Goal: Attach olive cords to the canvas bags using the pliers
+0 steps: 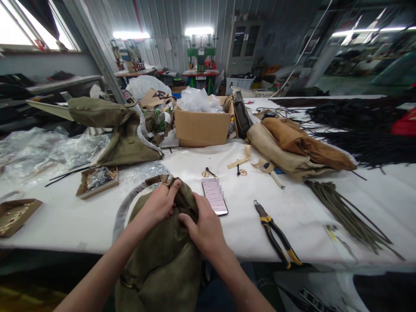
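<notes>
An olive-green bag [162, 264] hangs over the table's front edge, close to my body. My left hand [162, 200] grips its top edge beside a metal ring, thumb on the fabric. My right hand [206, 225] is wrapped around the other side of the top, near a zipper [185, 199], with its thumb on the fabric. A strap wrapped in pale material [125, 208] curves from the bag's left side. Just beyond my right hand lies a phone [213, 197] with a lit screen. Pliers with yellow and black handles [276, 234] rest farther right.
A cardboard box [203, 128] holding clear plastic stands at the back. Another olive bag [130, 143] is at left, near small trays of metal fittings [97, 181]. Tan and brown bags [292, 147] lie right, above a bundle of olive straps [344, 212]. Two round gold tags [242, 172] lie mid-table.
</notes>
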Demonstrator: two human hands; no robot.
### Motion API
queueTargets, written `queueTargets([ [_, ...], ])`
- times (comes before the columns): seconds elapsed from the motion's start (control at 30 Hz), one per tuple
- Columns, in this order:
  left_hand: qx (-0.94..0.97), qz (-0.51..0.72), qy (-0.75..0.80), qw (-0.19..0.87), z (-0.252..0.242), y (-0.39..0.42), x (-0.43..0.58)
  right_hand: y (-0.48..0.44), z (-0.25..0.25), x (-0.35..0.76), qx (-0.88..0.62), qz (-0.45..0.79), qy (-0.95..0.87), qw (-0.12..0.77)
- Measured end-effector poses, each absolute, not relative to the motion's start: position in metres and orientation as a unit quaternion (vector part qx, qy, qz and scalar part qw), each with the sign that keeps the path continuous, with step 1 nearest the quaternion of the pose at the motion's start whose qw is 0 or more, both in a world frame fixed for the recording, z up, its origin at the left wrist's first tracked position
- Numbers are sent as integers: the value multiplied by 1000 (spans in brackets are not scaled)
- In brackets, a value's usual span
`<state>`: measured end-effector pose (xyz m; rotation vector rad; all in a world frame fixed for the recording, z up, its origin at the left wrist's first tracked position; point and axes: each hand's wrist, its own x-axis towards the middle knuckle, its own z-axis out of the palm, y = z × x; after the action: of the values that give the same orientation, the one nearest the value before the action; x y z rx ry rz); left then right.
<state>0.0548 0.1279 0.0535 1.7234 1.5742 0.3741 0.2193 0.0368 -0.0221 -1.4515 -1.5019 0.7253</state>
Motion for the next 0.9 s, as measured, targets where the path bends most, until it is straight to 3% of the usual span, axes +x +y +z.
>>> queueTargets([
  [0.1,703,118,595,371,59,125,50,49,-21,203,-584,259,-603,479],
  [0.23,733,70,571,362,70,127,35,50,-21,202,-500,346,-615,502],
  [0.33,762,72,589,261,76,130,32,41,-21,209,-447,414,-622,491],
  [0.5,770,97,609,163,55,135,41,28,-39,210,-545,284,-629,476],
  [0.77,745,114,639,154,25,137,47,2,-37,250,-523,283,-674,439],
  [0.83,753,124,628,152,30,134,45,-8,-25,308,-571,198,-642,472],
  [0.9,762,132,616,149,35,131,43,-15,-19,390,-682,37,-573,453],
])
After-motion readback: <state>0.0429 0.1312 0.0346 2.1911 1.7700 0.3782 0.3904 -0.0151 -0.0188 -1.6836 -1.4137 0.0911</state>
